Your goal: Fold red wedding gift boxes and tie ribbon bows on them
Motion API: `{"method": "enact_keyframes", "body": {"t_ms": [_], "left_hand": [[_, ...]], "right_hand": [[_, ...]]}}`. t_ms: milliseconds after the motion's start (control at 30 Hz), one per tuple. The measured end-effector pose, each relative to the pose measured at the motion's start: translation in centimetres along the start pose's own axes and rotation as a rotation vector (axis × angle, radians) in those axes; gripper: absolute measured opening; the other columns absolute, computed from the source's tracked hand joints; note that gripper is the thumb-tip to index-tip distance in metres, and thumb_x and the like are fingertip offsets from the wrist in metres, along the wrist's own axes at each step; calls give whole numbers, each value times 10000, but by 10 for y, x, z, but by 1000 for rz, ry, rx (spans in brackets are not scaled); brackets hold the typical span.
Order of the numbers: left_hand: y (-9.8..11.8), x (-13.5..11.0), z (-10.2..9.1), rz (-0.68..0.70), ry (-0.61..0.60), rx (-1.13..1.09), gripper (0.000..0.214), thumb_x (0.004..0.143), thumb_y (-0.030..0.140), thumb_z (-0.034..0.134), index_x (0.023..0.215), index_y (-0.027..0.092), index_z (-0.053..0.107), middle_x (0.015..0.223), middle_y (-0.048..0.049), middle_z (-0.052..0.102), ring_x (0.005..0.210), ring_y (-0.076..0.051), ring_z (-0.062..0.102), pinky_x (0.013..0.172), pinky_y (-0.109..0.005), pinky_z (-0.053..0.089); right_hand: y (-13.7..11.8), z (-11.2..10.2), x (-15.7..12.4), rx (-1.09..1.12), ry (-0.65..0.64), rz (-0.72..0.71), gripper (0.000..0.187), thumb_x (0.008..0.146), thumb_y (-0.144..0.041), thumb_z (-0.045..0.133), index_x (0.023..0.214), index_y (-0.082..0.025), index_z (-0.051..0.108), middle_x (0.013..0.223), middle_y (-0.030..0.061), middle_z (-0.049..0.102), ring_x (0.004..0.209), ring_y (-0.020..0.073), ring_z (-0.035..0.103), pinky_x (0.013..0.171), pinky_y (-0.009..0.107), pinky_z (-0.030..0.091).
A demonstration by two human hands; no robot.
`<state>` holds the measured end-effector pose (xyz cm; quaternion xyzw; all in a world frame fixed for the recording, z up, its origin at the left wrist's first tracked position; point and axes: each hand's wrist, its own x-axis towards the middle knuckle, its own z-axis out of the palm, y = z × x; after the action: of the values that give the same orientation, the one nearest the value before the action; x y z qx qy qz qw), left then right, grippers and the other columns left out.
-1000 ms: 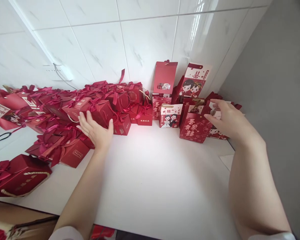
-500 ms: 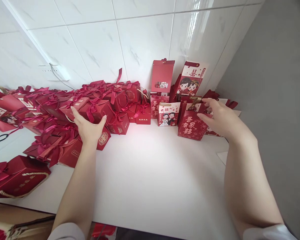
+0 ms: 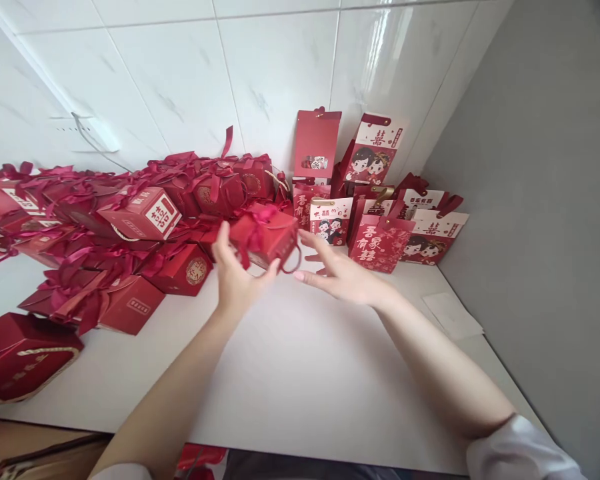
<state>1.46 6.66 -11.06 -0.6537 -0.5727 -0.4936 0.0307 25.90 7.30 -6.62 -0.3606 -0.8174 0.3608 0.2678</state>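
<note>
L hand [image 3: 237,280] grips red ribbon box [image 3: 267,237] from left; R hand [image 3: 340,277] spread wide, just right.

I face a glossy white tiled wall [image 3: 190,73] catching bright light. A plain grey wall [image 3: 540,167] closes my right, and a white tabletop [image 3: 305,373] spreads below me.

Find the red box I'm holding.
Centre of the head view: the red box sits in the left hand, above the white table, right hand open beside it.
</note>
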Motion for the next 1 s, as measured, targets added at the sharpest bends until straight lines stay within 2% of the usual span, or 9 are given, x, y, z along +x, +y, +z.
{"method": "enact_keyframes", "body": {"t_ms": [133, 267, 333, 400, 533, 667, 767, 833, 1000], "left_hand": [[16, -32, 26, -61, -223, 6, 953, 754, 505, 771, 1507, 212, 266, 1368, -198, 473, 1240, -364, 569, 919, -453, 557], [25, -44, 21, 31, -441, -93, 567, 895, 435, 632, 1384, 250, 413, 998, -37, 661, 828, -193, 685, 727, -313, 564], [28, -44, 15, 95, -457, -210, 420, 929, 389, 587, 1308, 253, 468, 740, 47, 603, 584, -120, 598, 598, -243, 512], [30, -42, 11, 184, -365, -230, 281, 935, 339, 573, 1200, 249, 543, 619, 76, 529, 489, -96, 507, 536, -223, 453], [26, -30, 10, 164, -144, -61, 117, 905, 296, 610, 990, 218, 626, 812, -4, 617, 669, -133, 577, 605, -260, 465], [16, -21, 12, 40, -277, -88, 388, 884, 348, 654, 1245, 226, 583, 1276, -94, 571, 1176, -245, 572, 875, -349, 526], [15, -19, 11, 58, -424, -226, 386, 954, 334, 572, 1333, 262, 563, 1397, -69, 538, 1327, -239, 484, 1098, -400, 416], [17, -20, 10, 56, -448, -296, 270, 979, 326, 530, 1211, 243, 640, 1297, -60, 597, 1254, -223, 531, 1080, -380, 411], [22, -21, 8, -61, -484, -376, 210, 986, 323, 504, 895, 197, 644, 847, -14, 608, 762, -154, 547, 673, -305, 402]], "right_hand": [[10, 2, 4, -78, -112, 78, 785, 967, -495, 590, 1588, -204, 208, 1409, 156, 552, 1131, 253, 655, 977, 412, 538], [24, -13, 2, -274, -157, 139, 720, 917, -355, 663, 1539, -184, 343, 1376, 151, 589, 1160, 293, 640, 935, 403, 546], [29, -20, 0, -263, -167, 120, 721, 895, -287, 678, 1532, -190, 355, 1388, 137, 588, 1175, 277, 635, 949, 384, 543], [32, -26, -1, -231, -182, 80, 724, 882, -230, 682, 1529, -205, 359, 1427, 117, 562, 1219, 257, 612, 990, 374, 528], [34, -33, -2, -310, -4, 10, 540, 906, -103, 572, 1431, -197, 488, 1436, 99, 550, 1258, 250, 578, 1056, 402, 480], [33, -34, -1, -328, 98, 23, 269, 958, -139, 494, 1187, -172, 633, 1203, 88, 665, 1049, 231, 649, 910, 367, 526], [30, -32, -2, -272, 63, 13, 161, 976, -203, 508, 1049, -180, 649, 1073, 68, 676, 927, 200, 649, 803, 319, 521], [28, -31, -2, -274, 15, 26, 120, 973, -216, 527, 974, -187, 643, 998, 55, 680, 884, 191, 644, 763, 300, 502], [30, -27, -1, -298, -92, 56, 67, 970, -210, 555, 987, -196, 618, 952, 51, 696, 879, 200, 654, 753, 295, 488]]}}
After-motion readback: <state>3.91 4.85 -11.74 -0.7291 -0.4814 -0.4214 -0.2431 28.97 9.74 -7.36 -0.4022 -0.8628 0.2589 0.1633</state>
